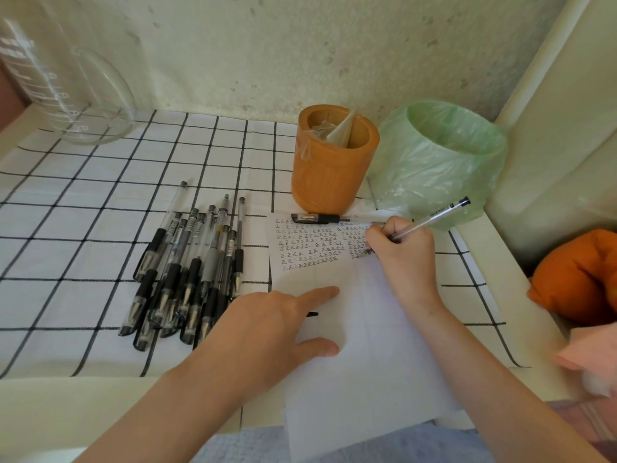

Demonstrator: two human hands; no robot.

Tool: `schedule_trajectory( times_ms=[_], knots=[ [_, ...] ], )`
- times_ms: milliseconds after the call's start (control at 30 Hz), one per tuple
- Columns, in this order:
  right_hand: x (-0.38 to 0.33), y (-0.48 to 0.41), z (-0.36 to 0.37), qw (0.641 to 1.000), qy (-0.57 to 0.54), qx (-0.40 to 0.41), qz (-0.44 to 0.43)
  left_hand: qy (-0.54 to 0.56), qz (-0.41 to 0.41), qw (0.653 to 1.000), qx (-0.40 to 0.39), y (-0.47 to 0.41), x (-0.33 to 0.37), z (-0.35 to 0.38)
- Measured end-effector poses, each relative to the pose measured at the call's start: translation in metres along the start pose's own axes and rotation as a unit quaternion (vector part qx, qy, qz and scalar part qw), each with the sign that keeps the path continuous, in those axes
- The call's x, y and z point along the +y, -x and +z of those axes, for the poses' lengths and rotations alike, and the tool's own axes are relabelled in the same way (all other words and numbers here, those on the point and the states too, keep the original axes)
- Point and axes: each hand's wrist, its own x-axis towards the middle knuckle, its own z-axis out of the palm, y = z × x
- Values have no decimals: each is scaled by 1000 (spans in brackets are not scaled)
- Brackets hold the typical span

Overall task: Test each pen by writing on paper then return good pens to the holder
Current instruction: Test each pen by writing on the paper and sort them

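The pen (pixel 434 217) under test is a slim clear-barrelled gel pen, light and rigid, with a smooth plastic shaft that would slip if held high, so the natural hold is low, near the tip. That is where the right hand (pixel 405 252) has it: the grip is pinched round the lower barrel, with the tip down on the paper (pixel 367 329) at its upper right and the tail slanting off toward 2 o'clock. A printed label sits near the tail end, too small to read. The paper is one thin, floppy sheet that would skate on the cloth. The left hand (pixel 277 325) pins it at the sheet's 9 o'clock edge, grip spread, with forefinger and thumb flat on it. Rows of the character 正 fill the top of the sheet. A capped pen (pixel 315 218) lies across the sheet's 12 o'clock edge, just in front of the orange holder (pixel 334 168), which looks stiff and steady. It shows only crumpled clear wrapping inside. At 9 o'clock from the paper lies a pile of pens (pixel 187 269), black-gripped and tips toward the person. A green-bagged bin (pixel 440 162) stands at 1 o'clock. On the bench's checked cloth (pixel 83 212), at 10 o'clock, stands a glass beaker (pixel 66 81) whose white markings are illegible.
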Motion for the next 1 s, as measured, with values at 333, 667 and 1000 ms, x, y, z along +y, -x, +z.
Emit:
schedule_trajectory(
  times_ms=[333,667,1000],
  knots=[
    [2,-1,-1,1000,-9,7,13,-7,2,1000,-12,0,0,-1],
    [-33,1,-14,948,-248,-60,192,334,-33,940,66,-2,1,-10],
    [-62,22,-19,917,-284,-191,206,407,-46,900,147,-6,4,-20]
  ],
)
